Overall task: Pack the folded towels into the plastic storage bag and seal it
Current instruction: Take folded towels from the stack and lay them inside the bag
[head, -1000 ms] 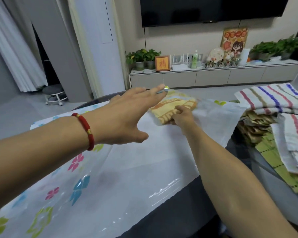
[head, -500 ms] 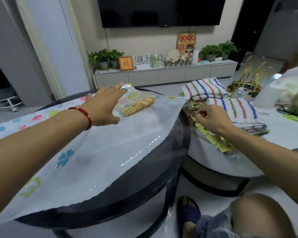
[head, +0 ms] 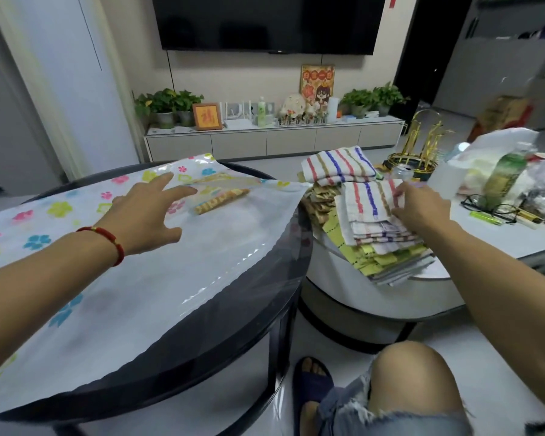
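Towels (head: 372,212) on white table (head: 501,243), right hand (head: 422,206) fingers gripping 1; left hand (head: 148,215) spread.

One gold Chinese character, likely 福, on the small orange framed picture (head: 206,116) on the TV cabinet (head: 271,140) ahead of me, red poster (head: 317,84) to its right with characters too blurred to read, nothing else legible

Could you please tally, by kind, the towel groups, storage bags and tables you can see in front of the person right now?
Plastic storage bag: 1
Yellow towel inside the bag: 1
Striped folded towel set apart at the back: 1
Stacked towel pile under the right hand: 1; layers too many to count
Tables: 2, dark round table and white table
Total: 6
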Available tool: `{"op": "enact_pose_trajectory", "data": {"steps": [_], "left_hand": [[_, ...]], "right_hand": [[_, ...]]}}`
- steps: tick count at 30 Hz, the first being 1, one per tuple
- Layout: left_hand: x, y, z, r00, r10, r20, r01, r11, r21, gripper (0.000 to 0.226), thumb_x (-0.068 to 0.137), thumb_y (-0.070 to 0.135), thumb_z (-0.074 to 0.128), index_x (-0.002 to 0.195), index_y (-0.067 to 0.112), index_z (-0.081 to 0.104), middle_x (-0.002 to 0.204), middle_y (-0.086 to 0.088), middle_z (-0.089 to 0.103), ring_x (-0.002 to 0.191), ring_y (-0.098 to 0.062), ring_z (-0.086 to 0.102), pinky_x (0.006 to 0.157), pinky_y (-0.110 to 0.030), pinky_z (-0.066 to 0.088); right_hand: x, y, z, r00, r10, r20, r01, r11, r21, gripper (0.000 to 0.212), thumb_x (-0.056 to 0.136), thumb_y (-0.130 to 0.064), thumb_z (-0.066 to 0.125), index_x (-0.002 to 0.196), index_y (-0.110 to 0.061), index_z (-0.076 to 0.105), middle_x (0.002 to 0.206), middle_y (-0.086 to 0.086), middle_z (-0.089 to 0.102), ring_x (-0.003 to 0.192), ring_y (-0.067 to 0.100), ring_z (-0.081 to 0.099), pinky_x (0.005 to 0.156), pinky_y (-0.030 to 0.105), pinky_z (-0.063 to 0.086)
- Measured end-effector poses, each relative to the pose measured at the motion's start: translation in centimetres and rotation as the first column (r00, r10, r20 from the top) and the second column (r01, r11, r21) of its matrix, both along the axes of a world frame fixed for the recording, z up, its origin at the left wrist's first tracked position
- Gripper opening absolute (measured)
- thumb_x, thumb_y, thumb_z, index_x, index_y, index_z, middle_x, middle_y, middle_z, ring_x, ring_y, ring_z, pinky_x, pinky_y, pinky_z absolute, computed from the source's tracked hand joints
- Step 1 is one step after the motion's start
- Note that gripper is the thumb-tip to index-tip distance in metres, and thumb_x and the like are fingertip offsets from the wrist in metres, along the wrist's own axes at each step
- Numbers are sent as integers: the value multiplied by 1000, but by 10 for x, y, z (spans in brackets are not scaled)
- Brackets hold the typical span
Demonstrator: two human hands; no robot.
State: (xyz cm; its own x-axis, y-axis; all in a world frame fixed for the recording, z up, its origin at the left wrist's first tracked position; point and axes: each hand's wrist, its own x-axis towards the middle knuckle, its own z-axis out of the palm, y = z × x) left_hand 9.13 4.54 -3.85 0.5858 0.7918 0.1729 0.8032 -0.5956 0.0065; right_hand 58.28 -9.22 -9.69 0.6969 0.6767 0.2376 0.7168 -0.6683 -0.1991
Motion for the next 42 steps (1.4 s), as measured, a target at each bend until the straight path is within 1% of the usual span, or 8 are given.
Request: {"op": "enact_pose_trajectory", "data": {"steps": [4, 7, 11, 14, 20, 29, 35, 42], "left_hand": [[-8, -20, -4, 999, 46, -30, -46, 999, -24, 64, 75, 47, 75, 133, 47, 49, 159, -4, 30, 130, -36, 46, 97, -54, 48], [-19, -33, -19, 971, 49, -233, -55, 998, -20, 49, 79, 54, 67, 126, 48, 52, 149, 5, 45, 123, -28, 50, 87, -43, 50], [-28, -35, -23, 953, 36, -301, -55, 997, -57, 66, 82, 51, 66, 141, 39, 40, 138, 9, 55, 119, -21, 53, 86, -43, 53], [-30, -27, -4, 967, 18, -253, -36, 997, -66, 89, 79, 46, 69, 152, 36, 21, 160, 10, 27, 136, -25, 40, 97, -59, 45], [-37, -4, 49, 962, -45, -269, 53, 998, 21, 117, 72, 47, 80, 156, 31, 0, 165, 13, -3, 145, -28, 23, 102, -65, 41], [-39, 15, 86, 970, -127, -208, 136, 990, 28, 122, 70, 34, 82, 156, 24, -4, 165, 10, -9, 148, -25, 16, 114, -50, 33], [-42, 8, 82, 964, -170, -205, 171, 985, -11, 121, 73, 46, 80, 156, 27, -6, 164, 13, -12, 150, -19, 10, 117, -49, 30], [-48, 6, 71, 965, -194, -177, 190, 981, -35, 112, 78, 42, 76, 156, 26, -3, 165, 12, -9, 149, -19, 14, 116, -50, 31]], "right_hand": [[-2, 0, 18, 909, 92, -406, -50, 992, 113, 45, 89, -5, 74, 126, -24, 57, 115, 17, 58, 88, 33, 61, 68, 37, 51], [-11, -11, 43, 447, 242, -861, 40, 956, 290, 55, 94, 4, 63, 141, -23, 54, 131, 20, 58, 110, 44, 67, 84, 47, 63], [-31, -33, 68, 179, 417, -891, -57, 908, 414, 45, 97, -2, 55, 136, -20, 65, 133, 24, 69, 120, 45, 66, 88, 50, 61], [-66, -47, 77, 35, 434, -900, -249, 876, 413, 49, 84, -6, 68, 129, -25, 74, 130, 19, 72, 104, 41, 75, 70, 43, 67], [-187, -4, 48, -202, 451, -869, -486, 725, 489, 53, 84, 0, 64, 133, -18, 72, 138, 11, 70, 122, 41, 68, 87, 43, 64], [-383, 180, -21, -205, 584, -785, 35, 806, 591, 42, 92, 4, 57, 128, -13, 69, 118, 20, 74, 97, 32, 71, 87, 44, 58], [-437, 229, -71, 116, 458, -881, 7, 887, 462, 38, 90, 1, 57, 125, -6, 70, 118, 25, 71, 72, 31, 72, 76, 41, 66], [-419, 233, -53, 158, 578, -800, -390, 781, 487, 53, 99, -4, 43, 147, -23, 55, 104, 17, 67, 74, 26, 57, 59, 31, 47]]}}
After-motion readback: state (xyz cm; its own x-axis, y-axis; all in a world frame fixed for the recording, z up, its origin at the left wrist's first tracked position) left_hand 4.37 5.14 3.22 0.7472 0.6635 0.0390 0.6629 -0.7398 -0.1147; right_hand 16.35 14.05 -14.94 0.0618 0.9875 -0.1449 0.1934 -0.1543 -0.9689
